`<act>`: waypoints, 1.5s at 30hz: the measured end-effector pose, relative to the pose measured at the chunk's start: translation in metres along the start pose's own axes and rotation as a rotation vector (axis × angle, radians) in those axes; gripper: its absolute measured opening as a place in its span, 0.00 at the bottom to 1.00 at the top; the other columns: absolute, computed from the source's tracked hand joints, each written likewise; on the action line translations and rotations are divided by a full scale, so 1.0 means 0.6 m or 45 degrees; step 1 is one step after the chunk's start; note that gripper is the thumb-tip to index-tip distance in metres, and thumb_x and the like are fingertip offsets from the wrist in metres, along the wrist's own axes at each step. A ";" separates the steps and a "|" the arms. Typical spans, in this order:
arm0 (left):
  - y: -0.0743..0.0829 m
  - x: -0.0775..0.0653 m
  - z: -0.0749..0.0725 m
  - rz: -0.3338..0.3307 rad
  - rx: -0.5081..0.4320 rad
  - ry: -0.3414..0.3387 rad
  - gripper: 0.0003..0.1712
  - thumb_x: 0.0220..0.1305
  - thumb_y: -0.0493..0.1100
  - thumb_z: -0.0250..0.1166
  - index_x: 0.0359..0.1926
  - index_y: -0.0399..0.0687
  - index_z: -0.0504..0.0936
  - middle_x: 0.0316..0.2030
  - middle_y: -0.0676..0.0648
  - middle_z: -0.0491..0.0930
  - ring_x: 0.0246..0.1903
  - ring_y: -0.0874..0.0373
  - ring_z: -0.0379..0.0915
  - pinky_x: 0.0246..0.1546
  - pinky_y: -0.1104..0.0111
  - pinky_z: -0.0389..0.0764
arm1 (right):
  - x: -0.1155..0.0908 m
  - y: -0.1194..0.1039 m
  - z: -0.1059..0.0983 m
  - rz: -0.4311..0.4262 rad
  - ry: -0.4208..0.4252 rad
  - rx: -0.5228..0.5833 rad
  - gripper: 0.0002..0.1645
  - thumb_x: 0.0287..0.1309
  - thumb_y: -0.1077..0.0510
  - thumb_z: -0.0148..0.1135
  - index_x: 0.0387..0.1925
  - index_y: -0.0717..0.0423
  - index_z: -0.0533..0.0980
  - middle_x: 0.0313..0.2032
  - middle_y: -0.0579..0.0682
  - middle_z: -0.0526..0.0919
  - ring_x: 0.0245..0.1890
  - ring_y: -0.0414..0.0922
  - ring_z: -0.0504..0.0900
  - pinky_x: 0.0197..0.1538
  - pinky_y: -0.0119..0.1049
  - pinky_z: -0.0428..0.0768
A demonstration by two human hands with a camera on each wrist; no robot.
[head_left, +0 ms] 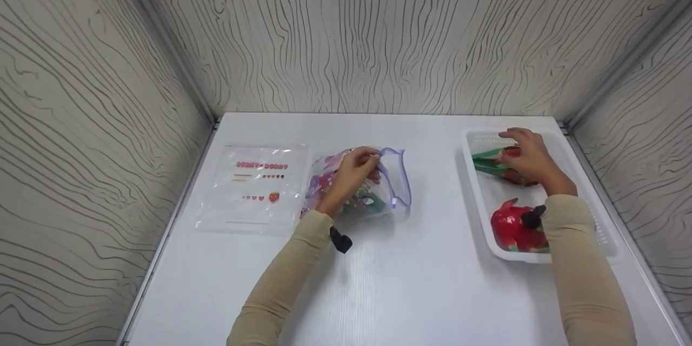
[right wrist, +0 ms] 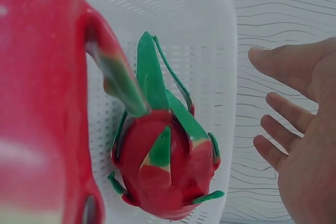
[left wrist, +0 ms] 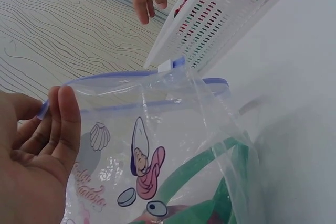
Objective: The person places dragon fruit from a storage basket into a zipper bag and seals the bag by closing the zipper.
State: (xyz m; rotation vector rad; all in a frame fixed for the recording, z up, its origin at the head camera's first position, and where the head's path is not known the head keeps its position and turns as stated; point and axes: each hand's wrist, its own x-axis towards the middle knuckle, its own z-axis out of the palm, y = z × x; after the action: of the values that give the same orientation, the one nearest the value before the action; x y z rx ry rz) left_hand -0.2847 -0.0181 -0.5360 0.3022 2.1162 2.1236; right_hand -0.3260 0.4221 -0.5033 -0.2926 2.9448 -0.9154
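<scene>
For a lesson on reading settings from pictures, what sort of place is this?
Probably a booth-like tabletop workstation: wood-grain-patterned panels rise on three sides of a white table, which bears a white perforated basket of dragon fruits and a slider zip bag.

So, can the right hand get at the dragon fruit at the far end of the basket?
Likely yes: the right hand is just above that dragon fruit, holding nothing. The basket is open-topped, and the nearer fruit doesn't appear to block it.
</scene>
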 end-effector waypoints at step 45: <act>0.000 0.004 0.002 0.021 -0.023 -0.012 0.13 0.80 0.40 0.61 0.57 0.38 0.82 0.34 0.50 0.85 0.30 0.61 0.82 0.39 0.66 0.91 | -0.032 0.065 -0.008 0.271 -0.228 -0.054 0.58 0.69 0.53 0.67 0.79 0.77 0.42 0.72 0.83 0.51 0.70 0.79 0.52 0.71 0.80 0.61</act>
State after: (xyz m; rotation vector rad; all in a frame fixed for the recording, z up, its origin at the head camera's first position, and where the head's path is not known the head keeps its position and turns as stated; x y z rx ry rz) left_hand -0.2869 -0.0164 -0.5359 0.3280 2.0950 2.1446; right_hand -0.3141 0.4599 -0.5219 -0.0560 2.7664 -0.7583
